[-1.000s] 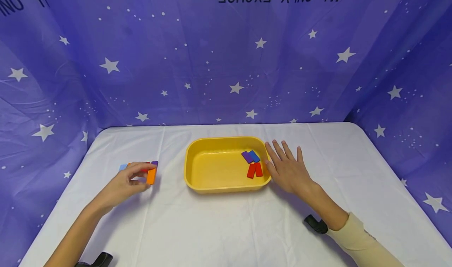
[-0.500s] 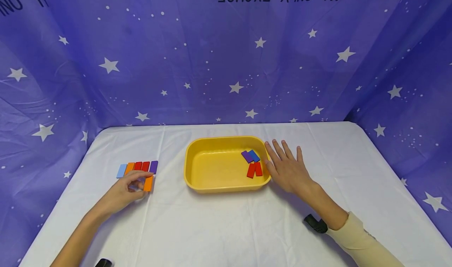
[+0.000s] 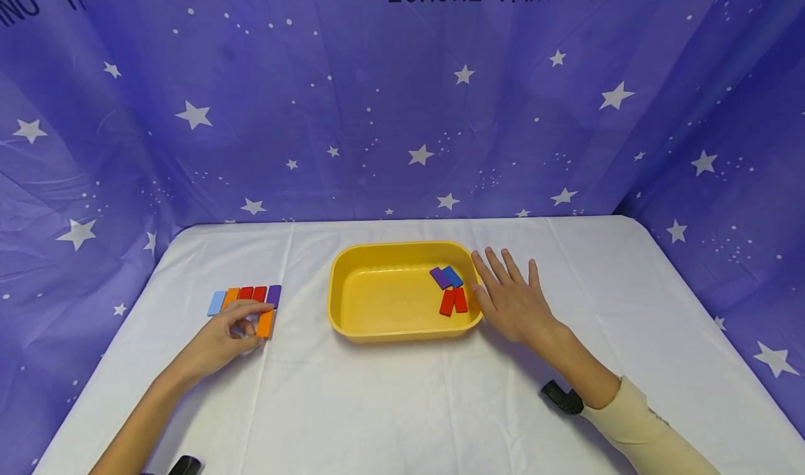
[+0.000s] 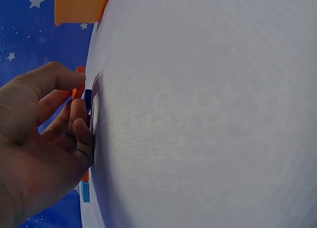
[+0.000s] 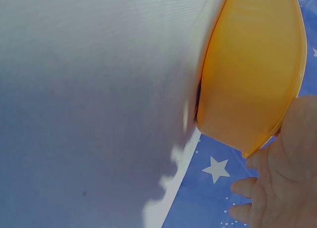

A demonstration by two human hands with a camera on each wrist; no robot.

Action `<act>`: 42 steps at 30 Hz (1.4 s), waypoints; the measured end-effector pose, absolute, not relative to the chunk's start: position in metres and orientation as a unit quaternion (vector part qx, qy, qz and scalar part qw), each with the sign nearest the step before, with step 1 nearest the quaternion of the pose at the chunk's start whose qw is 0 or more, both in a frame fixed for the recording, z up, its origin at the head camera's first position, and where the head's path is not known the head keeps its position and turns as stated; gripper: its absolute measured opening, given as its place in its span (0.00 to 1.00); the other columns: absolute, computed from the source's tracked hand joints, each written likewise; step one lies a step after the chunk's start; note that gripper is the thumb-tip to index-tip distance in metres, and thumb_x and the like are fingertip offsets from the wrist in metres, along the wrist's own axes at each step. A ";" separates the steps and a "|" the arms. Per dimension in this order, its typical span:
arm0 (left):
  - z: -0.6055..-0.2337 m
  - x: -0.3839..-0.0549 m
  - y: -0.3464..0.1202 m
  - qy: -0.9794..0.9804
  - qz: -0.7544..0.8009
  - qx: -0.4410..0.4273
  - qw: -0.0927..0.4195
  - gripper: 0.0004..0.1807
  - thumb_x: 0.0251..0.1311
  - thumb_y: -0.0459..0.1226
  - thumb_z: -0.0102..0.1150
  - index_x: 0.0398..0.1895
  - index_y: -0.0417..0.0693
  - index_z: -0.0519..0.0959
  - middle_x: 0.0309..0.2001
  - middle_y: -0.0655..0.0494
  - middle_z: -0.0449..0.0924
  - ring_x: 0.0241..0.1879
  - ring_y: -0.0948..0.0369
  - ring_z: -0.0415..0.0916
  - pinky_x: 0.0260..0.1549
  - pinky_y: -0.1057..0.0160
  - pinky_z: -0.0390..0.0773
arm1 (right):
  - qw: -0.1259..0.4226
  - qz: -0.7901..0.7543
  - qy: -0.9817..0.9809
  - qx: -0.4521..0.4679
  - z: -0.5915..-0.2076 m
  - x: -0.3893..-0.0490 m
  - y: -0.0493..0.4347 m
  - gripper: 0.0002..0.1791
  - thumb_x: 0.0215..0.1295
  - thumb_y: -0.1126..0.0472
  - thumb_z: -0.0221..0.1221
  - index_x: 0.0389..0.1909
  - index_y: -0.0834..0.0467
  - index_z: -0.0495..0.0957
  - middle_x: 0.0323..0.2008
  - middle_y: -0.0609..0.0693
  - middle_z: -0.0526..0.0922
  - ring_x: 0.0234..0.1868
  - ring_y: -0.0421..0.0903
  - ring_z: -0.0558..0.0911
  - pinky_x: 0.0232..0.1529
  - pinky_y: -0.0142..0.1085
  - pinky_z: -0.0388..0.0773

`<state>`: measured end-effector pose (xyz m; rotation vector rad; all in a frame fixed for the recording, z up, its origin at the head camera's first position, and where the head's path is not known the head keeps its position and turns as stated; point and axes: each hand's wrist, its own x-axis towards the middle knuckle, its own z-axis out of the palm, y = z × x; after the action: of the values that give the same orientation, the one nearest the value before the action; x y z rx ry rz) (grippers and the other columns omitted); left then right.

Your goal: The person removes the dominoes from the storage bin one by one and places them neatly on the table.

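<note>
My left hand [image 3: 216, 339] pinches an orange tile [image 3: 265, 325] between thumb and fingertips. The tile's far end is right at the near end of a purple tile [image 3: 273, 296]. That purple tile ends a side-by-side row with two red tiles [image 3: 259, 293], another orange tile [image 3: 230, 295] and a light blue tile [image 3: 216, 303]; my fingers cover the near ends of some. In the left wrist view the held orange tile [image 4: 79, 77] shows beside the thumb. My right hand [image 3: 518, 312], fingers straight and spread, touches the right rim of a yellow tray [image 3: 402, 337].
Inside the tray's right end lie a purple tile [image 3: 440, 278], a blue tile [image 3: 452, 276] and two red tiles [image 3: 447, 302]. A white cloth [image 3: 402, 412] covers the table. Purple star-printed curtains [image 3: 377, 98] stand along the back and sides.
My left hand has drawn back toward the near side with the orange tile, uncovering most of the row, and has barely shifted since half a second ago. My right hand stays still.
</note>
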<state>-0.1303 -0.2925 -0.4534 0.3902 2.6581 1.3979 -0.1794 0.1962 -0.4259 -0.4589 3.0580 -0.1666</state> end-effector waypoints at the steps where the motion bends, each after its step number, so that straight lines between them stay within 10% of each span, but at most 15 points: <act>1: -0.453 -0.130 -0.293 0.877 0.459 0.130 0.055 0.27 0.56 0.27 0.67 0.61 0.35 0.75 0.52 0.44 0.70 0.32 0.60 0.72 0.29 0.67 0.73 | 0.023 -0.054 0.987 -0.148 -0.426 -0.180 0.196 0.36 0.79 0.44 0.39 0.80 0.53 0.43 0.78 0.58 0.45 0.77 0.61 0.40 0.67 0.65 0.23; 42: -0.402 -0.156 -0.219 0.840 0.504 0.167 0.111 0.22 0.61 0.29 0.63 0.60 0.45 0.78 0.53 0.39 0.74 0.38 0.49 0.77 0.24 0.66 0.76 | 0.029 -0.056 0.988 -0.143 -0.426 -0.180 0.196 0.36 0.79 0.44 0.39 0.80 0.53 0.43 0.78 0.58 0.45 0.77 0.61 0.39 0.67 0.65 0.23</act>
<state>-0.1565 -0.2195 -0.4022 0.4902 2.4665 1.4806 -0.1798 0.1956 -0.4259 -0.4426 3.0466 -0.1713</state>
